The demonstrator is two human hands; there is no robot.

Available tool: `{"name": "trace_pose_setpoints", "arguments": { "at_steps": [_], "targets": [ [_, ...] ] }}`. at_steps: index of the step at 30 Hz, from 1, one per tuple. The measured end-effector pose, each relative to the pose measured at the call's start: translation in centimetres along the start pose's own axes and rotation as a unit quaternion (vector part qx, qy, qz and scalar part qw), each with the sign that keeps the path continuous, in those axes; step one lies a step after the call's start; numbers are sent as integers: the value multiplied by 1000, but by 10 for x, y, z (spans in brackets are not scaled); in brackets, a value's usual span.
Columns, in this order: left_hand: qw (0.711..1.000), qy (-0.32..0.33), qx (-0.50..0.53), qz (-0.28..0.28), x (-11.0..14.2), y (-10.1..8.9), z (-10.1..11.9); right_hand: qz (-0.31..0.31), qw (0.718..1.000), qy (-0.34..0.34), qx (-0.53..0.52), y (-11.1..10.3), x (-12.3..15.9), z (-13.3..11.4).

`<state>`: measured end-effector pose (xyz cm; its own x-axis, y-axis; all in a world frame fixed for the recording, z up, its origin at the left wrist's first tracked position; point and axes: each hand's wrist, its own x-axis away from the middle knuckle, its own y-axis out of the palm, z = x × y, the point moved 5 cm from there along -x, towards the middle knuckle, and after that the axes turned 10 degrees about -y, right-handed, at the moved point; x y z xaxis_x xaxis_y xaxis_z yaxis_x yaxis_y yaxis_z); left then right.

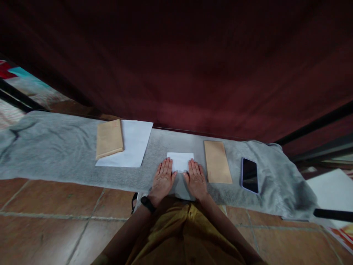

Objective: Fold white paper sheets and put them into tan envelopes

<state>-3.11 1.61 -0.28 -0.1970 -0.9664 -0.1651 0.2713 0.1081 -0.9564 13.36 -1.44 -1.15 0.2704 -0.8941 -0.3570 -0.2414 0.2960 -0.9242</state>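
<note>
A small white piece of paper (180,162), seemingly folded, lies on the grey cloth (176,141) in front of me. Flat on its left edge rests my left hand (162,179), fingers stretched forward and a dark band on the wrist. My right hand (196,180) lies the same way on the right edge, palm down. Neither hand grips the paper; the fingertips press on it. A brown envelope (218,162) is just right of my right hand. Farther left, a large white sheet (136,143) lies partly under a stack of brown envelopes (109,139).
A phone (249,175) with a dark screen lies on the cloth at the right. Behind the cloth hangs a dark red curtain (182,81). Tiled floor (49,198) shows in front, and white sheets (335,191) stand low at the far right near a black bar.
</note>
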Motion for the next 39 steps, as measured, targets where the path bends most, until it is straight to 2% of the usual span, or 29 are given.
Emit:
{"name": "trace_pose_setpoints", "arguments": {
  "at_steps": [7,10,15,18,21,27,32,39],
  "targets": [
    [999,-37,-5,24,-2,-3,-2,9,1000,11,5,0,3,0],
    [1000,-16,9,24,-10,-3,14,11,1000,13,6,0,3,0],
    [997,63,31,-31,-24,10,52,-3,1000,7,6,1,3,0],
    [996,68,32,-40,-30,18,60,0,1000,4,6,0,4,0],
    [998,59,28,-23,-32,20,55,9,1000,10,3,0,4,0],
    [1000,11,2,2,-34,16,29,14,999,29,-7,-1,1,0],
    [1000,-9,-29,1,-35,16,23,14,999,18,-28,-2,-19,-2],
    [997,-9,-69,-30,-34,20,22,-51,996,-5,-68,20,-50,-7]
  ]
}}
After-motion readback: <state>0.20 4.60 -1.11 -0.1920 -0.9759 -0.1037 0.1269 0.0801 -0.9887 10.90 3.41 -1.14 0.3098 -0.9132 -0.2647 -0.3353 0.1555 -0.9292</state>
